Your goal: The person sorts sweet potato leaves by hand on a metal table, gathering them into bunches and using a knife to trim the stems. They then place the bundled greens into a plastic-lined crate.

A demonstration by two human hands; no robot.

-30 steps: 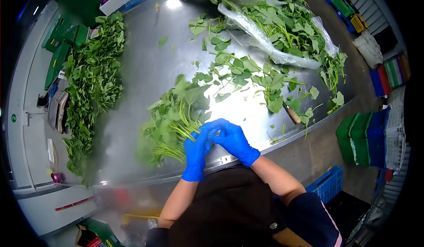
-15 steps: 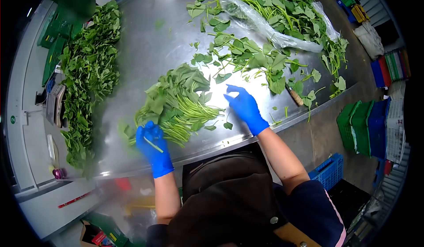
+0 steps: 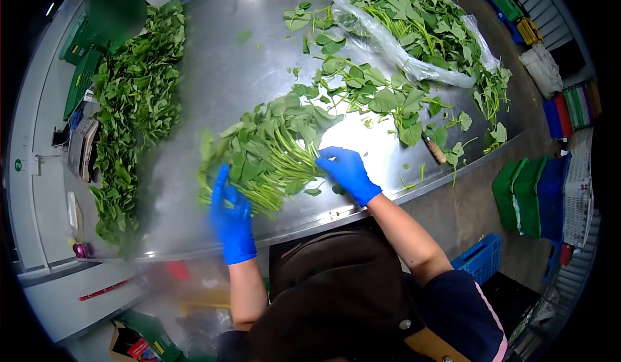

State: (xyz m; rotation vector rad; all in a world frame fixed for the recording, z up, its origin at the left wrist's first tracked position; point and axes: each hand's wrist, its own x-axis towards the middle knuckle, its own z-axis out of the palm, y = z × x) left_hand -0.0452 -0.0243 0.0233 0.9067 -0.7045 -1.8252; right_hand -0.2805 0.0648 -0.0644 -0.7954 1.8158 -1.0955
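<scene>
One long leaf heap at the left of the steel table; then left hand, blue-gloved, flat and spread against the leafy side of a bundle of greens lying mid-table; right hand curled on its stem ends, pinch or press not discernible. Step judged: squaring the bundle; next calls for even stems and a two-handed clasp.

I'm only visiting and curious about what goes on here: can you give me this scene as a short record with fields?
surface: steel table
left hand: blue glove, laid open on the left side of the bunch of greens
right hand: blue glove, fingers curled at the bunch's stem ends; grip unclear
far right: plastic bag holding more greens
left edge: long pile of leaves
</scene>
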